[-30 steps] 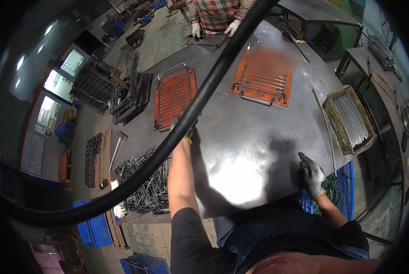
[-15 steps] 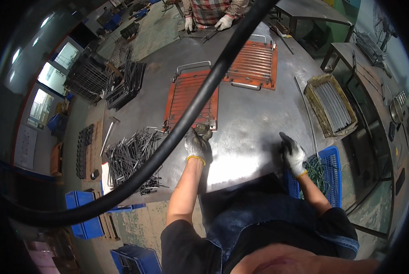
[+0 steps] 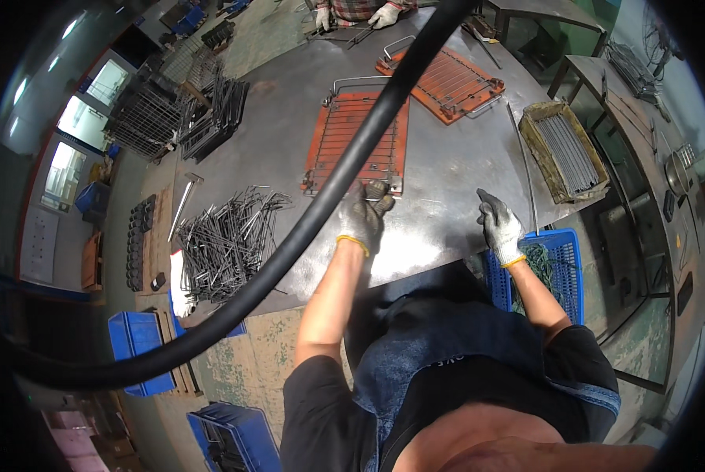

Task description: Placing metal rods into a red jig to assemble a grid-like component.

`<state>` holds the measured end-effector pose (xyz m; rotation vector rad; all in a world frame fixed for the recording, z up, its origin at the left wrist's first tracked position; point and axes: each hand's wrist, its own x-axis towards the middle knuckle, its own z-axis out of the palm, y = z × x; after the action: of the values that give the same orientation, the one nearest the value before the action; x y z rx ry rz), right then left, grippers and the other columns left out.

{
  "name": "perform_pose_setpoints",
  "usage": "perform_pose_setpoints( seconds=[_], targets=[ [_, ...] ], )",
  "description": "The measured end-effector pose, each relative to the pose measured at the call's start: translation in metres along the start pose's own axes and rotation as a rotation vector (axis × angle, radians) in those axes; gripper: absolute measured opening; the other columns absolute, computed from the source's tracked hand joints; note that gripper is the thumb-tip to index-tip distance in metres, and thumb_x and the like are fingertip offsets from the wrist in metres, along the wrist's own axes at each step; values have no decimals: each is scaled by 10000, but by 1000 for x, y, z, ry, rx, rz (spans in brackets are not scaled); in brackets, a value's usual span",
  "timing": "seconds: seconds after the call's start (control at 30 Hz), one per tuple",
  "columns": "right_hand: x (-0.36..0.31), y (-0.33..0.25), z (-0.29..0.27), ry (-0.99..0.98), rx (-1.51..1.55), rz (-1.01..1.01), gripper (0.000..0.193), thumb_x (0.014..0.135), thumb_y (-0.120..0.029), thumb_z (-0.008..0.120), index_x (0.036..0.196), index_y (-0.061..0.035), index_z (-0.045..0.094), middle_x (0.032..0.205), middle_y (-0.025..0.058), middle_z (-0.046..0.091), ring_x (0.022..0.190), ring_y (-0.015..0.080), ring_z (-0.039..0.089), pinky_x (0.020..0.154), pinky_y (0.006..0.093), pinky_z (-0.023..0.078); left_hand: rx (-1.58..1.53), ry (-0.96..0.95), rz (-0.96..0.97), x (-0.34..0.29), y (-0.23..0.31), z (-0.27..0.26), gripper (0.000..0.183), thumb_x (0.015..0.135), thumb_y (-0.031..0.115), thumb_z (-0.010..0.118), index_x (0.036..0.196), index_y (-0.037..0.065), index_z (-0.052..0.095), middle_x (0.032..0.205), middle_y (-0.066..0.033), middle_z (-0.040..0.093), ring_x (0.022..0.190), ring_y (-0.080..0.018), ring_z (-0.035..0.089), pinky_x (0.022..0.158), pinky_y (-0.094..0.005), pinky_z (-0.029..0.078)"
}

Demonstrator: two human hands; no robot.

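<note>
My left hand (image 3: pixel 364 214), in a white and grey work glove, has its fingers curled at the near edge of an orange-red fixture plate (image 3: pixel 355 130). Thin metal rods run across that plate, and a wire handle rises at its far end. A second orange plate (image 3: pixel 456 82) with similar rods lies turned at an angle, touching or almost touching the first; a black cable in front hides part of both. Over the table's right front side hovers my gloved right hand (image 3: pixel 500 226), its fingers stretched out and holding nothing.
On the table's left lie a heap of bent metal rods (image 3: pixel 230 244) and a hammer (image 3: pixel 185 200). A box of straight rods (image 3: pixel 563 149) stands at the right, above a blue basket (image 3: pixel 574 271) with green strands. Across the table, a person's gloved hands (image 3: pixel 385 16) hold thin metal pieces.
The nearer orange plate has shifted right with my left hand at its edge. The farther plate has swung to a slant. My right hand has moved slightly, fingers outstretched.
</note>
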<state>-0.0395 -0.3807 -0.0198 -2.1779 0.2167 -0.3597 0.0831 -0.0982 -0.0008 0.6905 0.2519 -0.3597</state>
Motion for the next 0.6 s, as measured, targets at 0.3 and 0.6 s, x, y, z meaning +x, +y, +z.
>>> perform_pose_setpoints(
  seconds=[0.3,0.6],
  targets=[
    [-5,-14,1,62,30,5,325,962,-207,464,1254,-128,584,942,80,657,677,139,655,637,286,512,88,-12,80,-69,-27,-49,262,999,289,454,959,41,529,883,-108,617,742,-217,631,638,-334,548],
    [30,-37,-64,-98,121,185,383,964,-373,460,1248,-130,545,863,50,694,622,133,644,585,293,526,306,263,-12,-135,24,-94,305,967,349,504,1106,84,564,749,-44,547,632,-179,536,625,-367,557]
  ],
)
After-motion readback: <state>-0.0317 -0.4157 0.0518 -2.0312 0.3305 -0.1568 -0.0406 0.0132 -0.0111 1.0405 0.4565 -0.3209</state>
